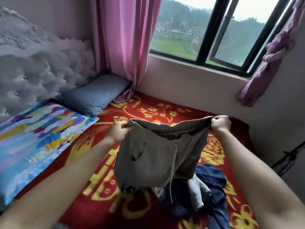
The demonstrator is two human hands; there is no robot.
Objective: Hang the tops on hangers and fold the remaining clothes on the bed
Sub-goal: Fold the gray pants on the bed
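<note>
Two hands of mine are busy here, and the landmark I go by is the bed (132,204) with its red and gold cover, the biggest thing before me. At the head of the bed lie a patterned pillow (38,129) and, beyond it toward the pink curtain (122,38), a plain blue pillow (95,93). Near the foot of the bed, close to my body, sits a heap of dark blue and pale clothes (206,192), not yet sorted. Above the middle of the bed, lifted clear of the cover, I hold up a pair of grey shorts (156,156) by the waistband, the legs hanging down so the hems brush the heap. My left hand (118,132) has its fingers pinched shut on one end of the waistband, and my right hand (221,123) has its fingers clamped on the other end, the band stretched between them. The cloth looks soft, thick and light, a jersey that will sag and crease wherever it is not supported, with a loose drawstring dangling down the front. I judge these are for folding, not hanging; the waistband corners give the firmest hold, and laying them flat on the bare cover should keep the legs even.
</note>
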